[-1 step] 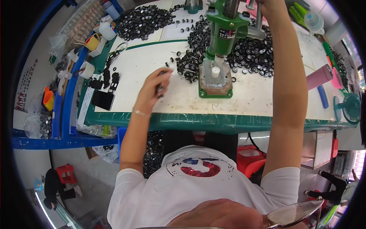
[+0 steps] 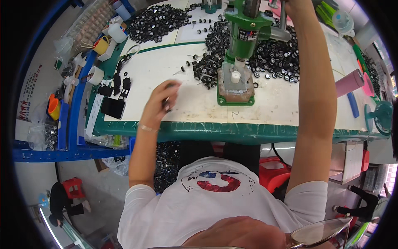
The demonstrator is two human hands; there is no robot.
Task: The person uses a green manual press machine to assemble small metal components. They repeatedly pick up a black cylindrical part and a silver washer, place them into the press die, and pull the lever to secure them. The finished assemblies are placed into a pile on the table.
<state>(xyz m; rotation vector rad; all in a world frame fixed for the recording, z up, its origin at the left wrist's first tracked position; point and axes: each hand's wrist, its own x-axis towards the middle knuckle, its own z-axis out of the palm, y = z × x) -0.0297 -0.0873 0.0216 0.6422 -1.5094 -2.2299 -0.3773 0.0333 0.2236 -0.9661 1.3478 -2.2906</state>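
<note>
My left hand (image 2: 162,100), slightly blurred, is curled above the white work surface (image 2: 143,81), left of the press. Small black wheel-like parts (image 2: 166,104) show between its fingers; how many cannot be told. At the top edge my right hand (image 2: 297,6) is closed around the lever (image 2: 283,17) of a green bench press (image 2: 243,39), partly cut off by the picture's edge. Below the press ram, a white round piece (image 2: 235,76) stands on the metal base plate. A wheel on a thin axle (image 2: 181,69) lies between my left hand and the press.
Heaps of black wheels (image 2: 155,24) lie far left and around the press (image 2: 275,58). A phone (image 2: 112,108) and black strap-like parts (image 2: 123,85) are at the left. A pink cup (image 2: 349,83), blue tool (image 2: 353,104) and green fan (image 2: 379,117) stand at the right.
My left hand has shifted slightly left and toward me, uncovering the wheel on its axle on the table. My right hand stays at the lever.
</note>
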